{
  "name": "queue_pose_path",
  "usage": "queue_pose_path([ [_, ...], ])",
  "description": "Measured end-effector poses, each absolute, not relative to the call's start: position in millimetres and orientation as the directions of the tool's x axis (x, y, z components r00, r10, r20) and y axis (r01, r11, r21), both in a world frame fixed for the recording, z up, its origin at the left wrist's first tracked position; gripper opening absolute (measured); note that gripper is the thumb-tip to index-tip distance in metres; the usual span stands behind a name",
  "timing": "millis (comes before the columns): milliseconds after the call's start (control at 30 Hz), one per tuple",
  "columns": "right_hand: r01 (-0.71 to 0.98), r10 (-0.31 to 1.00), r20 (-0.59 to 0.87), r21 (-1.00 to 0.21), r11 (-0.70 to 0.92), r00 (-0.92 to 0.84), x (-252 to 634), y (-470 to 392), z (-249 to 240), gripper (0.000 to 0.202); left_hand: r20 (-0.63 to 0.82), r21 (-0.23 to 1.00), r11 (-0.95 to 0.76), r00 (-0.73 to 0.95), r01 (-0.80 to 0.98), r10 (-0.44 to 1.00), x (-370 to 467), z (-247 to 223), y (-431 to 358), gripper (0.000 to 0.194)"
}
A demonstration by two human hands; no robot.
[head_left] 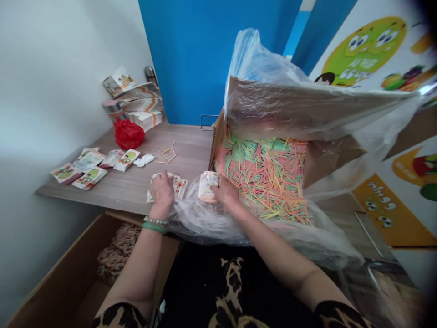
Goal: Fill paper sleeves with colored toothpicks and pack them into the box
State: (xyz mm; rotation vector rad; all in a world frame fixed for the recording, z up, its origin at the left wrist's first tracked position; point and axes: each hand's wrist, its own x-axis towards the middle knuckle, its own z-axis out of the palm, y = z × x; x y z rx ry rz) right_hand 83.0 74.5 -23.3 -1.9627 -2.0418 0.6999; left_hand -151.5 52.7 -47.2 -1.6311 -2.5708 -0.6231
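My right hand (226, 192) grips a small white printed packet (207, 186) at the front edge of the box, its thumb and fingers on the packet's right side. Close-set stick ends seem to show along the packet's lower end. To the left, my left hand (161, 187) is closed over a few flat printed packets (179, 186) on the table; its fingertips are partly hidden. Beside my right hand, a cardboard box (212, 148) lined with a clear plastic bag (208, 223) holds a heap of thin pink, green, yellow and orange sticks (266, 175).
Several printed packets (89, 177) lie at the table's left, near a white crumpled tissue (144, 160) and a red plastic bag (129, 134). Packet stacks (145, 119) stand behind. Loose sticks (166, 160) lie mid-table. Below, an open carton (64, 278) holds bundled packets (119, 250).
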Motion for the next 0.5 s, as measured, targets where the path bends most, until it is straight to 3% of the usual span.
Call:
queue_pose_path([
  [167,0.835,0.992,-0.113,-0.55,-0.013,-0.059,97,75,-28,0.028,0.313,0.381,0.358,-0.483,0.852,0.817,-145,-31,39,0.041],
  [267,0.802,0.997,-0.067,-0.597,-0.001,-0.049,109,67,-21,0.028,0.331,0.581,0.215,-0.469,0.785,0.819,-118,-17,26,0.033],
  [333,0.721,0.998,-0.007,-0.692,0.045,-0.069,114,61,-18,0.023,0.225,0.8,0.083,-0.426,0.594,0.877,-91,-12,21,0.029],
  [400,0.521,0.983,0.025,-0.845,0.118,-0.181,116,56,-18,0.016,0.043,0.958,0.047,-0.302,0.284,0.952,-64,-11,20,0.036],
  [500,0.207,0.932,0.0,-0.975,0.081,-0.363,122,58,-22,0.017,-0.137,0.983,0.123,-0.097,-0.14,0.986,-36,-13,23,0.035],
])
